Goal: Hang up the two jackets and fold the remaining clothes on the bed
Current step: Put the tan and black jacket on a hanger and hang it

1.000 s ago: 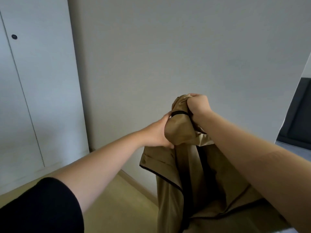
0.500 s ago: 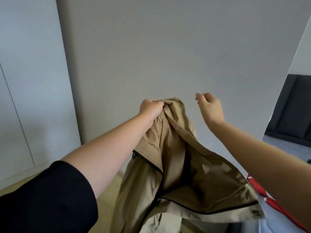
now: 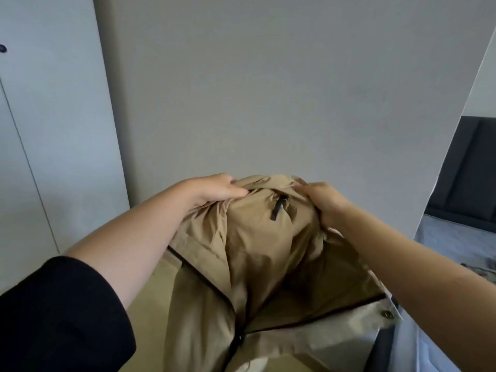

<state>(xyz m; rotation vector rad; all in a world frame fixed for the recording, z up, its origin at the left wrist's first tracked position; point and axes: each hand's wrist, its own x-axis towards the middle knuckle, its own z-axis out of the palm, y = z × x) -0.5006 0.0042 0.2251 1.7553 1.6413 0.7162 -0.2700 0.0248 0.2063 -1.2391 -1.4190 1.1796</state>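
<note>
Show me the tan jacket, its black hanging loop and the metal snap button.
Tan fabric jacket (image 3: 257, 245): head view, bunched back panel.
Black hanging loop (image 3: 277, 210): head view, strap middle.
Metal snap button (image 3: 388, 314): head view, button face.

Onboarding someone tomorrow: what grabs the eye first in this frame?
The tan jacket, bunched at centre frame, with the left hand and right hand gripping its top from either side. A short black loop sits between them near the collar. Behind is a plain grey wall, with a bed at the right edge.
</note>
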